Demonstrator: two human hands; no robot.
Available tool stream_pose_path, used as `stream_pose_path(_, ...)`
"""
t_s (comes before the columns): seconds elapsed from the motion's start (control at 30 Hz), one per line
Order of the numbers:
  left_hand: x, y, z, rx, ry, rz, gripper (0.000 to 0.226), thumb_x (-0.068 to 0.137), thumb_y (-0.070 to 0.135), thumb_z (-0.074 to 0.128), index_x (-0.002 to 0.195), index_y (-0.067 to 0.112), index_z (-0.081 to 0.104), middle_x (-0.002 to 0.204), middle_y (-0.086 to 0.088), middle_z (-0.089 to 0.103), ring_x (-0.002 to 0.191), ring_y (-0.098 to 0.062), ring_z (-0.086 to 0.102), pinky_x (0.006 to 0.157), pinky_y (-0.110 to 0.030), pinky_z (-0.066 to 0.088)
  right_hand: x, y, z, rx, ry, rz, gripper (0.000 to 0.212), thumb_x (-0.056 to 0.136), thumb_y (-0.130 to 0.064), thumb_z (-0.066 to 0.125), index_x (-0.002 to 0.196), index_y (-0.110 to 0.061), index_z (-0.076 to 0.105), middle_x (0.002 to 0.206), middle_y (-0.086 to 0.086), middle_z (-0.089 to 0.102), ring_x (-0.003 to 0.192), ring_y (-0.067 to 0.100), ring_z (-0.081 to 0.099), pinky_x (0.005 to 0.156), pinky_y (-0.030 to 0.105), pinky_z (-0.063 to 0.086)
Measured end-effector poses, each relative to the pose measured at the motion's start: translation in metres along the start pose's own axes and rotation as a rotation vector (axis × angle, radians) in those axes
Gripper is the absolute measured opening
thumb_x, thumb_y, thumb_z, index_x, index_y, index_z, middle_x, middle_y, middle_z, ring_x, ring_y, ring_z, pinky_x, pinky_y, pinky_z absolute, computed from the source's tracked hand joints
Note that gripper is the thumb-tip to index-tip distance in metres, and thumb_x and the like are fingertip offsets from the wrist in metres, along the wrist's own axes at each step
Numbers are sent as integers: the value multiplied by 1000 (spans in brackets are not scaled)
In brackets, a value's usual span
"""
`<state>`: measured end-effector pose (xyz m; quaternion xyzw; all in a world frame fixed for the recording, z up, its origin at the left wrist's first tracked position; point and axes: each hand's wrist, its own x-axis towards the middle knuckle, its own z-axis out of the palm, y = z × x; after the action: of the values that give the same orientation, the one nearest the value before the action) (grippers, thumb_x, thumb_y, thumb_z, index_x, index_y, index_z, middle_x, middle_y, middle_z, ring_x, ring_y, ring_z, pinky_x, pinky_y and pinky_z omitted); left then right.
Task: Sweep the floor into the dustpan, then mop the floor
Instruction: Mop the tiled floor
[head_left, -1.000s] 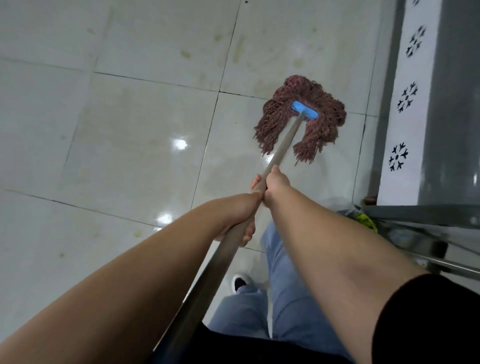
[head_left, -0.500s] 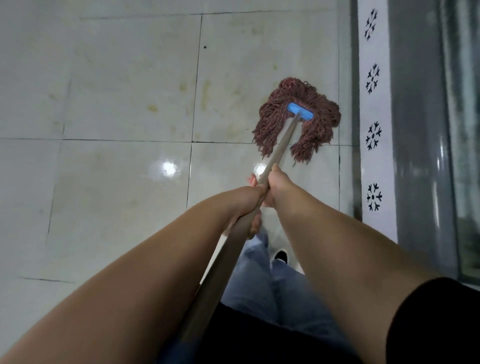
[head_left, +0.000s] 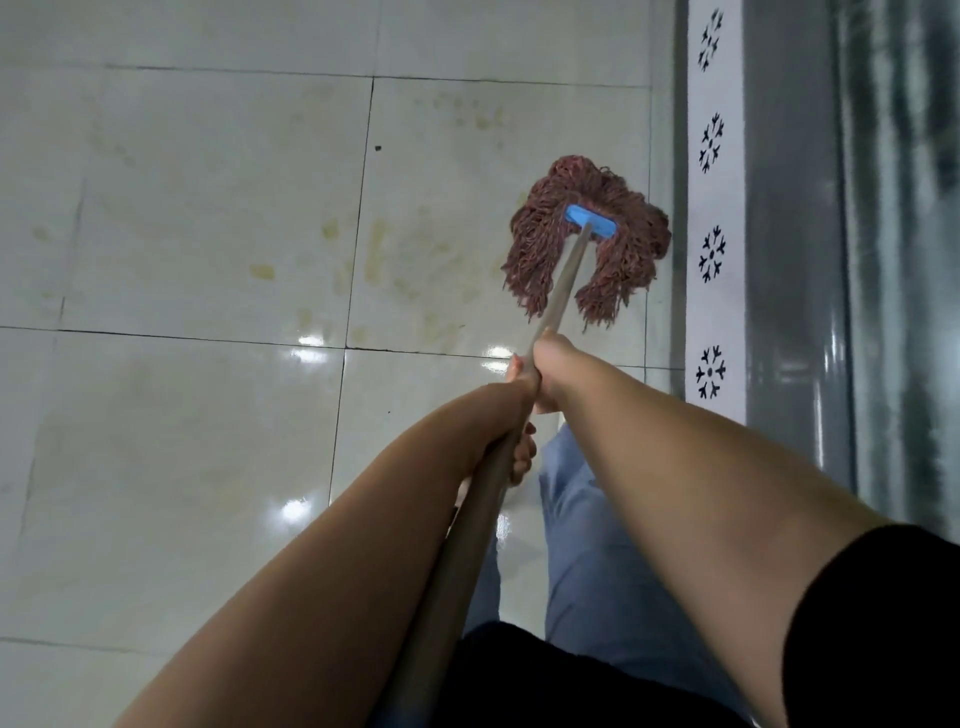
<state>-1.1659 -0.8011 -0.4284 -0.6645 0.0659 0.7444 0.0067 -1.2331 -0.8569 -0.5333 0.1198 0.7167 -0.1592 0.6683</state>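
Both hands wrap the mop handle (head_left: 550, 306) mid-shaft: left hand (head_left: 511, 421) nearer, right hand (head_left: 550, 364) just beyond it. Handle looks stiff, light. Further out, mop head (head_left: 587, 244), soft reddish yarn, likely wet and draggy, lies on the tiled floor (head_left: 208, 208) beside the snowflake-patterned strip (head_left: 711, 249). No readable writing.

floor (head_left: 182, 441): glossy pale tiles, yellowish stains | mop head (head_left: 587, 244) resting on it
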Motion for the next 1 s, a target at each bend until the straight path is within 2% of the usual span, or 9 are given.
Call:
stream_pose_path(0.1,8,52,14,-30,19,8,67,82,75,35,72,9,43,43,-1,39,26,-9,35,37,-8,35,8,-56,3,-51,-25,13,43,94,-49,39,77,-10,46,62,3,53,43,10,51,34,9,41)
stream_pose_path(0.2,16,110,33,-70,47,10,67,81,76,34,68,10,41,37,0,38,24,-8,33,37,-7,34,13,-117,9,-76,-60,10,44,94,-51,38,77,-11,46,64,1,53,47,9,50,33,6,37)
stream_pose_path(0.3,20,157,47,-105,45,-7,68,80,78,32,66,12,39,32,1,37,22,-8,33,36,-7,33,15,-168,15,-99,-45,21,44,93,-47,44,69,-10,46,46,1,55,33,11,50,29,16,41)
stream_pose_path(0.4,24,196,52,-112,44,-11,68,78,78,35,69,10,40,33,1,39,23,-8,34,34,-9,35,16,-206,21,-175,-57,-12,45,94,-49,36,72,-10,46,27,2,48,16,10,43,30,20,43)
stream_pose_path(0.57,35,259,54,-106,55,26,67,80,75,38,72,8,43,33,0,42,24,-9,36,33,-11,37,25,-268,41,-180,-71,-27,45,95,-48,34,73,-9,44,56,2,51,15,9,40,32,13,40)
stream_pose_path(0.77,49,342,38,-136,56,37,66,81,73,39,69,9,42,33,0,40,23,-9,35,33,-10,36,24,-348,81,-196,-75,13,46,94,-50,34,69,-12,41,57,0,47,13,9,36,32,13,41)
stream_pose_path(0.83,56,373,29,-146,60,48,67,81,74,38,70,9,42,33,0,40,23,-9,34,33,-10,35,22,-379,97,-195,-60,22,47,94,-49,37,68,-10,41,57,1,46,15,10,37,33,7,38)
stream_pose_path(0.93,62,423,20,-166,57,27,68,79,76,38,72,9,42,32,1,38,23,-9,33,34,-9,34,23,-425,120,-269,-62,-25,43,97,-42,36,68,-10,38,63,4,44,28,16,45,28,8,31)
stream_pose_path(1.0,66,454,16,-182,46,30,68,79,76,39,73,9,42,33,1,39,23,-9,33,35,-9,35,23,-454,133,-267,-44,-22,46,97,-44,35,68,-8,39,60,4,45,38,14,43,32,11,32)
